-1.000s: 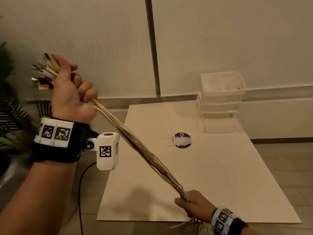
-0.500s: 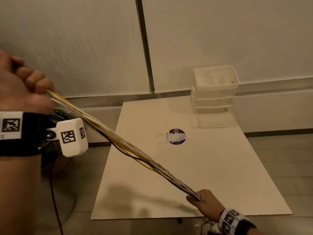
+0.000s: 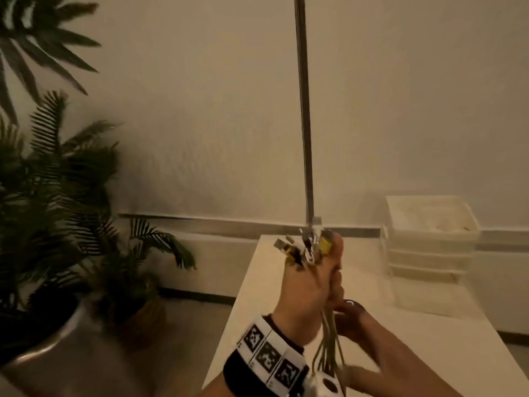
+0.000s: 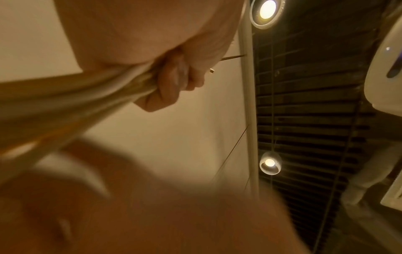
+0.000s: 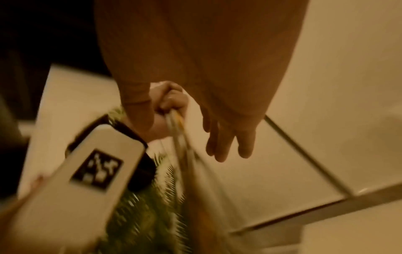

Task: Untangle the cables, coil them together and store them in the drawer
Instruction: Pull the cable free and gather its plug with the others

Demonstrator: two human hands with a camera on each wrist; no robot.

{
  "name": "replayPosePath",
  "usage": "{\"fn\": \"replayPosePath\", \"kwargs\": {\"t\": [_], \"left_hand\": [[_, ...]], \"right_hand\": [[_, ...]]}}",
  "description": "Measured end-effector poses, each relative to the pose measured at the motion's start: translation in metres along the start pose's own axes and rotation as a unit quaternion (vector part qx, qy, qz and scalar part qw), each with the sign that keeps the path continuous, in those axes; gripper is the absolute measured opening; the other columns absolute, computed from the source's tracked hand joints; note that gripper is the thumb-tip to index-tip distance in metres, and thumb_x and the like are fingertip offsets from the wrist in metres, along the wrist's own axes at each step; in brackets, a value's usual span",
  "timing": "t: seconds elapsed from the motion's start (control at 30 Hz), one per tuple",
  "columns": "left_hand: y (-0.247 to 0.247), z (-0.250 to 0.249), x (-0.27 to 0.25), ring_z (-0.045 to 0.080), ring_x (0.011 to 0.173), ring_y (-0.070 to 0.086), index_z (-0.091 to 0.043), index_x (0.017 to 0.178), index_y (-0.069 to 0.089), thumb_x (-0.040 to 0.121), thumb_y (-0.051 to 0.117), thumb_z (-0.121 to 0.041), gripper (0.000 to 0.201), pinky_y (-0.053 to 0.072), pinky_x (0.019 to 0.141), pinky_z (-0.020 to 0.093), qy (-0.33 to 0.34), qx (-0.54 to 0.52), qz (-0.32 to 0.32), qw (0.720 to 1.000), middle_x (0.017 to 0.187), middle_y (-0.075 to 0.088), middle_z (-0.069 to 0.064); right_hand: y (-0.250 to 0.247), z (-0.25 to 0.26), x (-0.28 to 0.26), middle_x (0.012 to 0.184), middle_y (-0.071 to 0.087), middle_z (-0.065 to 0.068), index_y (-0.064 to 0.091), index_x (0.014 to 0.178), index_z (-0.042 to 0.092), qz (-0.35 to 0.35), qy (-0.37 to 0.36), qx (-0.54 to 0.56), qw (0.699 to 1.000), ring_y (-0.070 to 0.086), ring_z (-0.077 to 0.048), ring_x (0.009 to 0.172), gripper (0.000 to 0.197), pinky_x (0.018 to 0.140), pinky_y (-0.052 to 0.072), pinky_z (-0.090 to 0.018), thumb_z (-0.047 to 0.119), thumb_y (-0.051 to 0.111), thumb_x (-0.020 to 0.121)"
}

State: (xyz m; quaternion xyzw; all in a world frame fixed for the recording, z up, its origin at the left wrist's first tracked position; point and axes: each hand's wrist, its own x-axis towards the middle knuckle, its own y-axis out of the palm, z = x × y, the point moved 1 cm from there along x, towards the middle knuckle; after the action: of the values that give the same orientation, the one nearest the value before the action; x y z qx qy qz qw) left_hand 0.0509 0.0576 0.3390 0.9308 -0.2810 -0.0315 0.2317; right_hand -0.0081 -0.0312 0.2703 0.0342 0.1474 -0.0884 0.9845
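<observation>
My left hand (image 3: 309,290) is raised upright over the white table (image 3: 266,299) and grips a bundle of pale and yellow cables (image 3: 329,351). Their connector ends (image 3: 306,249) stick out above the fist. The rest of the bundle hangs down past my wrist. In the left wrist view the fingers (image 4: 169,82) curl tightly round the cables (image 4: 87,96). My right hand (image 3: 352,316) is just below and right of the left fist. In the right wrist view its fingers (image 5: 228,137) lie straight beside the hanging cables (image 5: 187,154), holding nothing. The white drawer unit (image 3: 429,242) stands at the table's back right.
Potted palm plants (image 3: 63,196) in a metal pot (image 3: 43,348) stand on the floor left of the table. A thin metal strip (image 3: 303,110) runs up the white wall behind. The left wrist view shows ceiling lamps (image 4: 267,8).
My left hand swung from the far left to the centre and turned upright. My right hand let go of the bundle's lower end and rose next to the left fist. The head view tilted up.
</observation>
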Motion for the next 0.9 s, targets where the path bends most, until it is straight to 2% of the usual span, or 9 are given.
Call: {"fn": "replayPosePath", "kwargs": {"t": [0.07,0.1,0.2,0.43,0.53,0.6,0.73,0.77,0.9], "left_hand": [[0.014,0.004,0.000,0.007,0.039,0.033,-0.023,0.069,0.060,0.072,0.083,-0.036,0.027,0.027,0.041,0.021,0.029,0.040,0.017,0.999,0.050,0.044,-0.007],[0.018,0.005,0.001,0.010,0.042,0.037,-0.025,0.066,0.063,0.075,0.082,-0.034,0.023,0.032,0.044,0.024,0.052,0.070,0.015,0.996,0.052,0.048,-0.006],[0.017,0.000,0.001,0.020,0.058,0.052,-0.024,0.066,0.066,0.078,0.077,-0.031,0.018,0.048,0.059,0.029,0.089,0.116,0.021,0.989,0.060,0.054,0.001],[-0.030,0.007,-0.005,0.036,0.105,0.062,-0.003,0.120,0.052,0.069,0.086,-0.020,0.064,0.051,0.092,0.046,0.008,0.054,0.035,0.998,0.112,0.062,0.021],[-0.054,0.004,-0.020,0.025,0.120,0.059,-0.040,0.133,0.042,0.045,0.096,-0.030,0.104,0.049,0.098,0.045,0.038,0.081,-0.092,0.992,0.131,0.060,0.003],[-0.056,-0.012,-0.035,0.011,0.129,0.049,-0.050,0.134,0.034,0.044,0.092,-0.042,0.107,0.042,0.104,0.038,0.188,0.279,-0.168,0.927,0.137,0.049,-0.012],[-0.023,-0.019,-0.044,0.026,0.146,0.027,-0.022,0.139,0.040,0.072,0.075,-0.051,0.081,0.022,0.114,0.051,0.420,0.722,0.042,0.548,0.148,0.041,0.000],[-0.011,-0.013,-0.040,0.022,0.148,0.020,-0.023,0.142,0.036,0.075,0.072,-0.052,0.082,0.015,0.117,0.052,0.369,0.769,0.112,0.510,0.151,0.039,-0.002],[0.001,0.028,0.000,0.014,0.149,0.012,-0.032,0.150,-0.012,0.080,0.075,-0.035,0.112,-0.007,0.121,0.047,0.093,0.796,0.252,0.543,0.155,0.032,-0.004]], "right_hand": [[-0.001,0.016,-0.015,0.087,0.064,-0.001,0.055,0.096,0.019,-0.056,0.030,-0.095,0.993,0.061,0.015,0.086,0.033,0.085,0.048,-0.010,0.013,0.078,0.072],[0.002,0.019,-0.018,0.074,0.064,-0.002,0.059,0.081,0.019,0.051,0.045,-0.002,0.998,0.065,0.006,0.073,0.021,0.080,0.053,-0.020,0.004,0.073,0.077],[0.001,0.034,-0.023,0.048,0.046,-0.001,0.061,0.056,0.021,0.080,-0.049,-0.105,0.990,0.043,-0.018,0.042,0.033,0.048,0.035,-0.032,0.009,0.063,0.087],[-0.044,0.053,-0.020,0.051,0.027,0.003,0.042,0.070,0.015,0.041,-0.033,-0.190,0.980,0.022,-0.014,0.044,0.025,0.046,0.020,-0.025,0.024,0.056,0.089],[-0.053,0.062,-0.014,0.046,0.031,0.007,0.044,0.068,0.016,0.029,-0.037,-0.245,0.968,0.024,-0.011,0.041,0.025,0.044,0.020,-0.022,0.021,0.054,0.089],[-0.062,0.065,-0.007,0.046,0.032,0.008,0.042,0.065,0.012,0.029,-0.041,-0.304,0.951,0.026,-0.008,0.038,0.027,0.041,0.022,-0.020,0.018,0.053,0.089],[-0.067,0.067,0.004,0.042,0.037,0.009,0.043,0.060,0.016,0.045,-0.024,-0.395,0.917,0.028,-0.013,0.037,0.027,0.040,0.026,-0.023,0.018,0.051,0.086],[-0.064,0.066,0.006,0.043,0.040,0.010,0.045,0.061,0.018,0.067,-0.022,-0.410,0.909,0.030,-0.012,0.037,0.025,0.041,0.029,-0.024,0.018,0.048,0.086],[-0.047,0.057,0.004,0.064,0.040,0.016,0.042,0.067,0.035,0.099,0.036,-0.395,0.913,0.034,0.001,0.055,0.022,0.057,0.032,-0.016,0.028,0.044,0.088]]}}
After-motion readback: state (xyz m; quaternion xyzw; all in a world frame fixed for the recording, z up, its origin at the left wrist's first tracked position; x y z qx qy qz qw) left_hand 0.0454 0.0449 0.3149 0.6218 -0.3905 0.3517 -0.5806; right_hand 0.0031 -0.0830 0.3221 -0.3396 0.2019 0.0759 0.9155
